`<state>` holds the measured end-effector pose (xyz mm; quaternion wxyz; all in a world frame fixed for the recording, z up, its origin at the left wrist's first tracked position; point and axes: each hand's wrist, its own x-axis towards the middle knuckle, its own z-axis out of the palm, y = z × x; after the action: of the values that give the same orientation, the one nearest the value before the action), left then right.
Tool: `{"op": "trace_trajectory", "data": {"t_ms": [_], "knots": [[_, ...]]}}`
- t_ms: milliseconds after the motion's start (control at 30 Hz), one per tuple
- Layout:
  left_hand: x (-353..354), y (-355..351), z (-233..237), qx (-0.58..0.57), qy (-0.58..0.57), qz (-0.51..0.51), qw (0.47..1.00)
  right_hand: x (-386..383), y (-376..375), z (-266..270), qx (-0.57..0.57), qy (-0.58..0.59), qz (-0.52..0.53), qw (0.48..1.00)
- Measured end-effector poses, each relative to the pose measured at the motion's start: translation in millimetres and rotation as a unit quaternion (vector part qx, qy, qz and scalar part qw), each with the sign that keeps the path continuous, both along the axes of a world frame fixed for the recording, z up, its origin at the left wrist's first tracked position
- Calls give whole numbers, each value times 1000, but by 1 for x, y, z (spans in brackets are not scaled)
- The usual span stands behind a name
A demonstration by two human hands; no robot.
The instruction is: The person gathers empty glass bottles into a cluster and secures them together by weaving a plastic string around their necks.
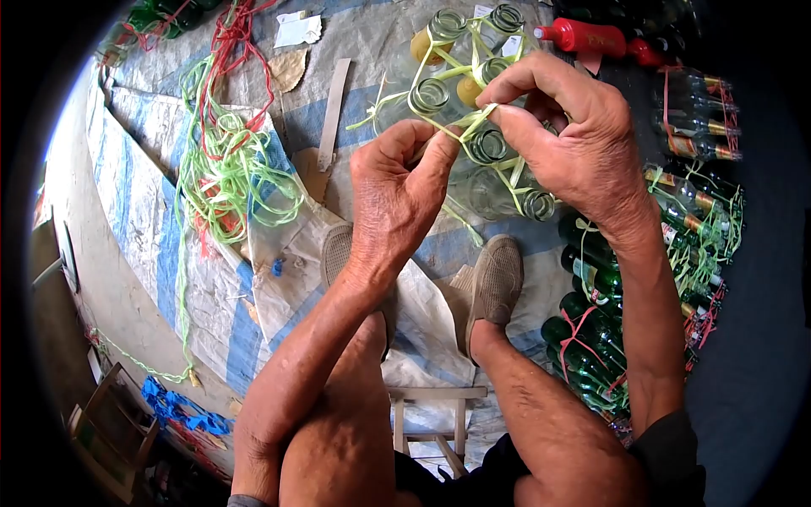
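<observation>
Several clear glass bottles (pixel 487 146) stand close together on the sheet in front of me, open mouths upward. Light green plastic twine (pixel 448 69) runs around and between their necks. My left hand (pixel 397 182) is closed, thumb and forefinger pinching the twine near the front bottles. Just right of it, my right hand (pixel 568 127) pinches another part of the same twine between thumb and forefinger. A short stretch of twine spans the two hands above a bottle mouth. My curled fingers hide part of each grip.
Tangled green twine (pixel 232 173) and red twine (pixel 241 59) lie at left. Green bottles tied in bundles (pixel 587 346) line the right side, with a red bottle (pixel 583 36) at the top. My shoes (pixel 497 279) flank a white sheet; a wooden stool (pixel 435 395) shows between my legs.
</observation>
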<state>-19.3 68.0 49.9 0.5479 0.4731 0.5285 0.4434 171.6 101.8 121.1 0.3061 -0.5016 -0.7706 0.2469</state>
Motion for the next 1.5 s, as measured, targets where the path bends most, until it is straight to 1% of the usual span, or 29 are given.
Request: {"op": "trace_trajectory", "data": {"t_ms": [33, 100, 133, 233, 333, 433, 633, 733, 833, 933, 1033, 1267, 1500], "knots": [[0, 0, 0, 0, -2, 1, 1000, -1, 0, 0, 4, 7, 2, 1000], [-2, -1, -1, -12, 10, -13, 1000, 3, 4, 1, 111, -93, 20, 989], [-2, -1, -1, -18, 15, -20, 1000, 4, 6, 1, 164, -142, 29, 976], [-3, -1, 3, -21, 14, -25, 999, 3, 5, 0, 211, -139, 10, 968], [-2, -1, 2, -5, 17, -26, 1000, 6, 4, 2, 168, -127, -2, 978], [-1, -2, 2, 5, 25, -27, 999, 8, 6, 3, 196, -144, -5, 970], [-1, -1, 4, 12, 43, -32, 999, 12, 9, 4, 192, -158, -18, 968], [-1, -2, 4, 27, 46, -30, 998, 17, 15, 5, 208, -177, -5, 962], [0, -3, 3, 27, 36, -30, 999, 18, 16, 8, 194, -180, -3, 964], [0, -3, 4, 27, 29, -30, 999, 12, 23, 16, 194, -156, 26, 968], [0, -2, 4, 32, 42, -34, 998, 15, 27, 15, 202, -157, 42, 966], [2, -2, 7, 39, 14, -25, 999, 19, 31, 20, 164, -168, 37, 971], [2, 0, 12, 22, 11, -36, 999, 26, 38, 18, 186, -181, 47, 965]]}}
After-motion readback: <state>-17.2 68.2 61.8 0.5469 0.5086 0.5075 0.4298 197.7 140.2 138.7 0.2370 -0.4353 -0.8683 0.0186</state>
